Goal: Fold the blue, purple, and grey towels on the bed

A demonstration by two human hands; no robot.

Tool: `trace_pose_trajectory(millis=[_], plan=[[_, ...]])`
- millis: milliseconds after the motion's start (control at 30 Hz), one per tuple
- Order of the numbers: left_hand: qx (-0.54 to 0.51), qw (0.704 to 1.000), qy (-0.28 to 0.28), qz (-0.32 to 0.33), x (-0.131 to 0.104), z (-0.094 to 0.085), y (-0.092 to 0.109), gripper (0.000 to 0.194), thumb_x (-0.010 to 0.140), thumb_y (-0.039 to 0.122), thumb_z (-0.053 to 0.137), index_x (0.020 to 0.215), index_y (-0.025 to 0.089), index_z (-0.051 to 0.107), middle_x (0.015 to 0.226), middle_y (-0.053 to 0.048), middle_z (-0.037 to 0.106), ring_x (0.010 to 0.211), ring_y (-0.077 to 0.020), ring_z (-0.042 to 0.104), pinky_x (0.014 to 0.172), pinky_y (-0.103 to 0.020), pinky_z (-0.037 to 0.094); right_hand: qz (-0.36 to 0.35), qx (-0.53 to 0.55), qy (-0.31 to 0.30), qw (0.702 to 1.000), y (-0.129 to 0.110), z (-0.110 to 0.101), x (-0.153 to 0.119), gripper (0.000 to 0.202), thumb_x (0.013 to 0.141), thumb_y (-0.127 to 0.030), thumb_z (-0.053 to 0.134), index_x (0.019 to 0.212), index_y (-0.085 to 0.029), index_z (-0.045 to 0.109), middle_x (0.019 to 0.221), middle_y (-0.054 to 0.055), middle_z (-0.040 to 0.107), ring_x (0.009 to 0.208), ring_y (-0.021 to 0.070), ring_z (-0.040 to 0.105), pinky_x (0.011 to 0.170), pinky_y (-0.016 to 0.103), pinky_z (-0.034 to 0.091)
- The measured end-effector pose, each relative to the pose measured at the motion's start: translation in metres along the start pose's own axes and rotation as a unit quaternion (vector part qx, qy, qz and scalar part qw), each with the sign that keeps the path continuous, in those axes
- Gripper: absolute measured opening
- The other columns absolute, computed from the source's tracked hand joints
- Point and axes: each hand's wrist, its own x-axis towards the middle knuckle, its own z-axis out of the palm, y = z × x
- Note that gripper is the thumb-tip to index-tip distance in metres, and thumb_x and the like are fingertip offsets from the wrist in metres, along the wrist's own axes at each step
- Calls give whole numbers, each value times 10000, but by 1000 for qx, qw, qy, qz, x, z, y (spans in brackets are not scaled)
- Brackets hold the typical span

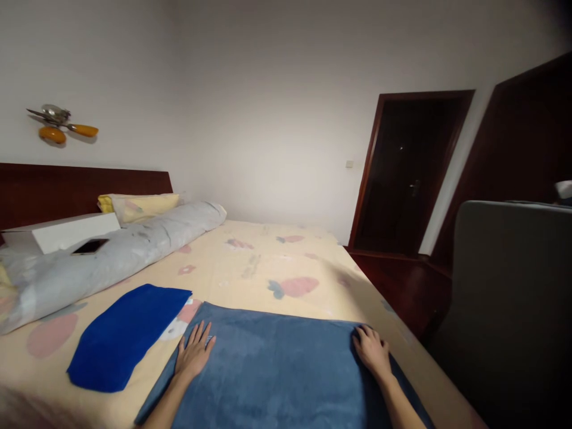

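A grey-blue towel (277, 363) lies spread flat on the bed, its near part running out of the bottom of the view. My left hand (195, 350) rests on its left edge, fingers spread and stretched forward beside a small pale label. Over at the far right corner of the towel, my right hand (372, 350) lies palm down with fingers apart and slightly bent. To the left of the towel, a folded bright blue cloth (127, 336) sits on the patterned sheet (241, 268), a narrow strip of sheet showing between the two.
A rolled grey quilt (147, 241) crosses the bed's left side, with a dark phone (90, 246) on it. Behind are a white box (77, 232), a yellow pillow (147, 205) and the headboard (89, 180). A dark chair (509, 298) stands right, a door (404, 179) beyond.
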Motion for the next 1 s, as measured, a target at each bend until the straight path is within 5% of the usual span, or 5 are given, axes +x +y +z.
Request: trace_pose_trajectory(millis=[367,567,700,800,1000], plan=[[33,999,-6,-14,-5,-17,21,590,936,330,260,1500,162,292,1593,-135,214,1468,-280,180,1136,-588,134,35,37,-53,997,-27,-5,-1,682,928,-486,241,1496,-109,258,1591,167,190,1474,293,138,1146,573,164],[-7,988,-19,151,14,-11,112,651,881,245,309,1523,171,227,1613,-28,155,1480,-145,109,1181,-348,115,-172,89,-70,979,-141,-4,-31,633,951,-560,215,1497,-246,271,1587,33,241,1466,173,188,1174,424,184],[-31,981,-63,180,32,2,156,649,910,441,278,1517,213,249,1605,-25,191,1474,-175,158,1177,-409,170,-225,105,-83,965,-197,5,-37,604,952,-576,211,1481,-300,305,1577,3,264,1456,160,222,1166,410,215],[-32,985,-78,152,47,4,144,651,904,535,278,1504,283,276,1608,-8,181,1479,-212,138,1171,-493,159,-188,93,-81,974,-184,9,-28,609,951,-555,222,1471,-261,338,1574,37,274,1455,182,228,1167,438,208],[-6,998,-53,31,74,-8,53,664,942,534,186,1529,224,185,1620,-64,71,1487,-249,59,1162,-566,87,-57,43,-75,995,-80,8,-5,639,940,-551,224,1496,-239,275,1593,58,225,1474,206,157,1174,468,169]])
